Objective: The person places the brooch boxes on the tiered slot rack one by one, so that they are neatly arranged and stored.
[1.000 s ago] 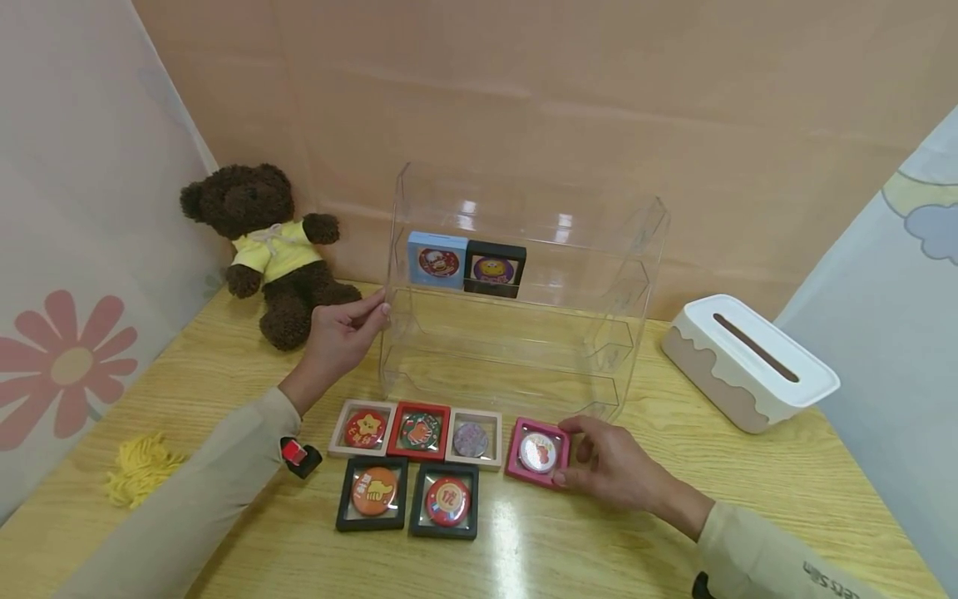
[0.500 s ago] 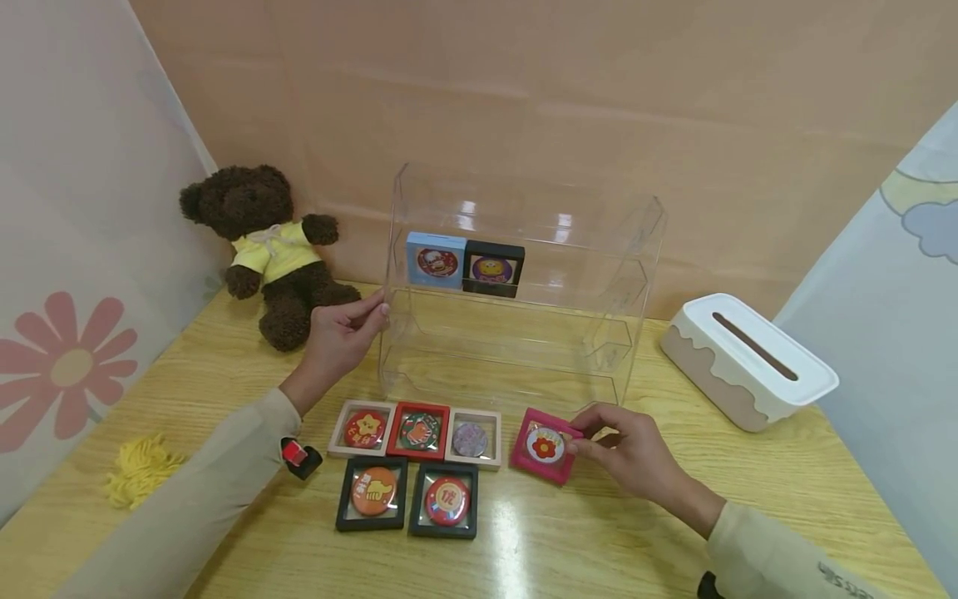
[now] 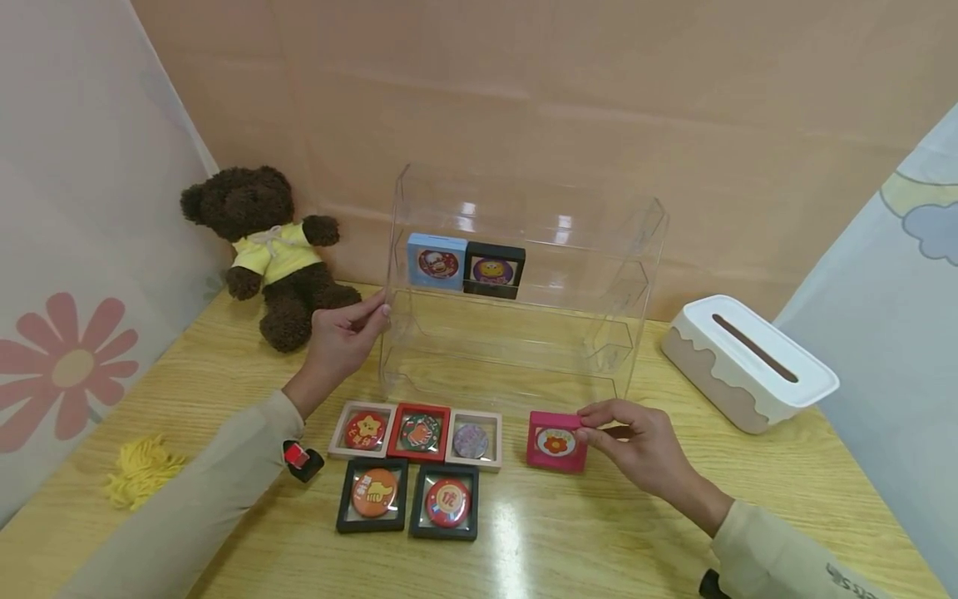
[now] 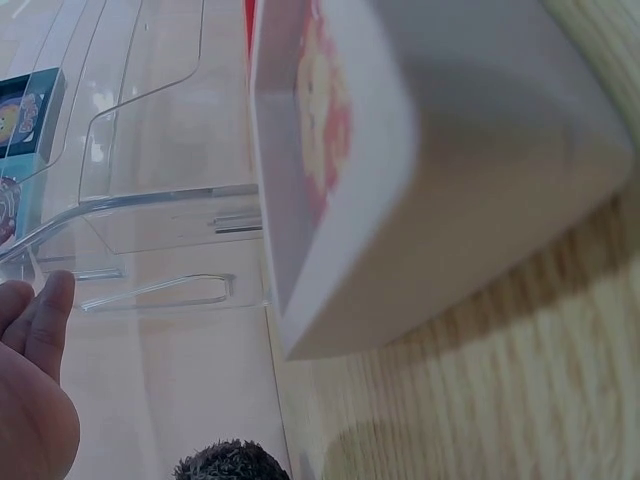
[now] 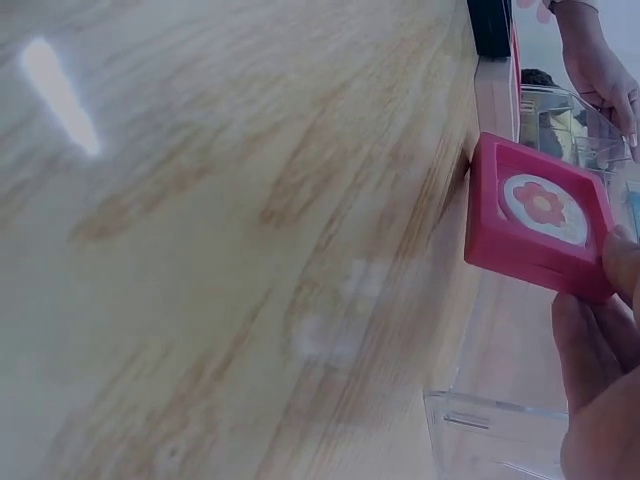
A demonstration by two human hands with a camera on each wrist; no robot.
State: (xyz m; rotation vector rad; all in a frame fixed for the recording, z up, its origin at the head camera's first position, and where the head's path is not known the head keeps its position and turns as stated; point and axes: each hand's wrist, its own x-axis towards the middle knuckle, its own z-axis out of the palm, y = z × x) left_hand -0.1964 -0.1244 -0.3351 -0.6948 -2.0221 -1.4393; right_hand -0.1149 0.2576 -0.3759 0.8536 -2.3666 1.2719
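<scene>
Between thumb and fingers my right hand (image 3: 636, 441) pinches the right side of a pink square frame (image 3: 535, 453), which holds a white round badge with a red flower. In the right wrist view the pink frame (image 5: 540, 262) is tilted up, held near one corner. My left hand (image 3: 340, 345) grips the left edge of a clear acrylic tiered rack (image 3: 516, 320); in the left wrist view its fingertips (image 4: 50, 325) meet the clear edge. On the rack's upper tier stand a light blue frame (image 3: 413, 262) and a black frame (image 3: 494, 249), side by side.
In front of the rack lie two pale frames, a red frame (image 3: 393, 433) and two black frames (image 3: 374, 526), each with a round badge. A brown teddy bear (image 3: 280, 254) sits at left, near yellow yarn (image 3: 145, 470). A white-topped tissue box (image 3: 748, 366) stands at right.
My right hand has raised the pink frame from lying flat to a more upright stance and shifted it slightly right. The left hand stays on the rack's edge.
</scene>
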